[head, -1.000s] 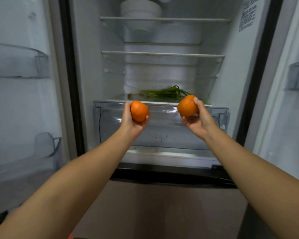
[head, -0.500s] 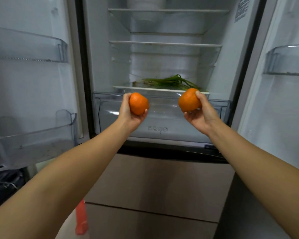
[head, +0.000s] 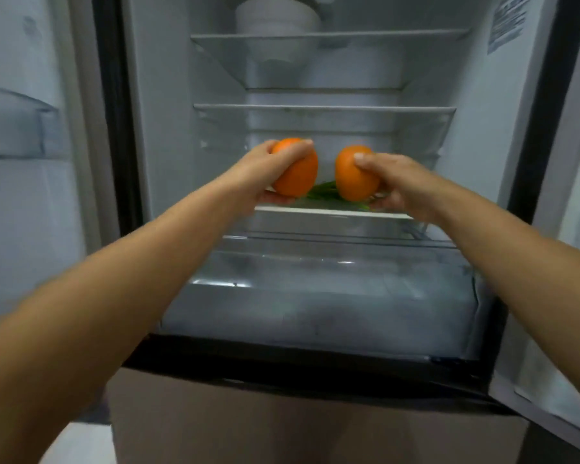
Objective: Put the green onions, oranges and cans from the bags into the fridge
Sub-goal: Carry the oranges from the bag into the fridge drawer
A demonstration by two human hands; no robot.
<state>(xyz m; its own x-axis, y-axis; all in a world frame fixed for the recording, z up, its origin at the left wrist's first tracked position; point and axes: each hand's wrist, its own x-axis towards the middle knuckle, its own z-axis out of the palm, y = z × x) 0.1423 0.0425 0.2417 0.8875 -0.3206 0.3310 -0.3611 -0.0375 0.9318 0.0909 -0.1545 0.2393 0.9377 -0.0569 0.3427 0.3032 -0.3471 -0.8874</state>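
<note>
The fridge stands open in front of me. My left hand (head: 265, 172) grips one orange (head: 298, 177) and my right hand (head: 395, 182) grips a second orange (head: 352, 177). Both oranges hover side by side just above the lowest glass shelf (head: 332, 212). Green onions (head: 322, 192) lie on that shelf, mostly hidden behind the oranges and my hands. No cans or bags are in view.
A clear crisper drawer (head: 315, 296) sits below the shelf. Two more glass shelves (head: 325, 108) are above, and a white bowl (head: 277, 15) stands on the top one. Door bins (head: 14, 128) hang on the open left door; the right door is open at the frame's edge.
Both hands have moved up and inward, from in front of the crisper drawer to over the lowest shelf, bringing the oranges close together. My view has moved closer to the fridge.
</note>
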